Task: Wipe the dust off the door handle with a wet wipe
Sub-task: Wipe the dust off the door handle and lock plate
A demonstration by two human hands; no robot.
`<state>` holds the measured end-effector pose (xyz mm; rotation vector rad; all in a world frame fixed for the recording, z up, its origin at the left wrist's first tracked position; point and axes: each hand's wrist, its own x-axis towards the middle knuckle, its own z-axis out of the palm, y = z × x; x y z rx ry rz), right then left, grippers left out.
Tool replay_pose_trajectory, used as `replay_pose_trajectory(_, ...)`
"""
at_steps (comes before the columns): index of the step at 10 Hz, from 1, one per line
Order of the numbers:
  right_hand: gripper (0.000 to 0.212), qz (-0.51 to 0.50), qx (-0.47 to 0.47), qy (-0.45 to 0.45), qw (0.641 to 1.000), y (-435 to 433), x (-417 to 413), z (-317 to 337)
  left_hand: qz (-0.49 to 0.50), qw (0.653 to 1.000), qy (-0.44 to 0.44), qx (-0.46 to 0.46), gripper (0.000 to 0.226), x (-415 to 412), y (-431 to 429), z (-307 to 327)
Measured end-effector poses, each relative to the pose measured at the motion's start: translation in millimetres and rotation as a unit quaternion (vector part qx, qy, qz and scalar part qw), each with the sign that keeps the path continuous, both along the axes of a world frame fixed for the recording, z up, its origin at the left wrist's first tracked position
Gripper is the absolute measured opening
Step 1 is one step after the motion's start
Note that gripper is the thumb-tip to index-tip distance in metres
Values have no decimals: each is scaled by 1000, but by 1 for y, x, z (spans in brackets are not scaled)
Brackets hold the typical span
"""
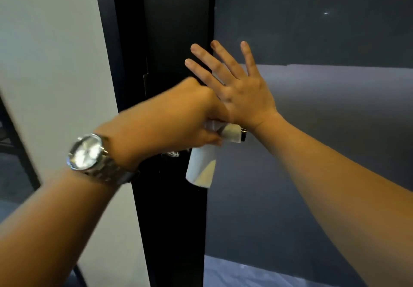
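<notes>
The left hand (pixel 174 116) had its grip clamped round the wet wipe (pixel 232 133), which was wrapped over the door handle (pixel 244 135). Only the handle's dark right tip showed past the wipe. The handle stood out from the black door frame (pixel 174 219) near the middle of the view, just below the right hand (pixel 241 89). That hand's fingers were spread straight and lay flat against the door, holding nothing.

The main risk looked like a partial clean. With the wipe bunched under the fist, the bare tip and the hidden base by the frame could be missed. A loose tail of the wipe hung below the fist, so a short stroke might drag it across the frame and leave streaks. Hard pressure might push the handle down and swing the door, which the flat right hand seemed placed to resist. The wristwatch (pixel 87 152) sat near the frame and could knock it
</notes>
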<state>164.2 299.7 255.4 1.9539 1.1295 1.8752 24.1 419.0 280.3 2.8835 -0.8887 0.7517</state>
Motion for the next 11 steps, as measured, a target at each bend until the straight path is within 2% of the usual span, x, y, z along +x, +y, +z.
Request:
replay_pose_trajectory(1,53,5,10,-7,1000,0,-1,1,4,1000,-1,3,24,7,-7,-16)
replay_pose_trajectory(2,51,-9,7,-8,1000,1,-1,1,66,995,-64,28,30,10,-12,-33)
replay_pose_trajectory(3,51,-7,8,-5,1000,1,-1,0,70,990,-120,-2,34,2,-21,-50)
replay_pose_trajectory(4,51,6,11,-2,1000,0,-1,-1,51,991,-89,-81,37,-12,-14,-52)
replay_pose_trajectory(5,52,10,9,-5,1000,0,-2,-1,97,968,-99,-211,35,-17,15,-47)
replay_pose_trajectory(6,52,10,5,-3,1000,0,-1,0,148,945,-124,-263,26,-19,33,-40)
replay_pose_trajectory(8,52,9,6,-2,1000,0,-1,0,217,926,-112,-287,21,2,35,-19)
replay_pose_trajectory(9,52,13,7,5,1000,0,-1,0,228,932,-107,-261,20,12,45,-9)
replay_pose_trajectory(10,52,15,7,10,1000,0,-2,0,194,945,-75,-253,15,20,42,-8)
replay_pose_trajectory(11,52,14,5,10,1000,-1,-3,1,182,938,-70,-288,10,25,43,-10)
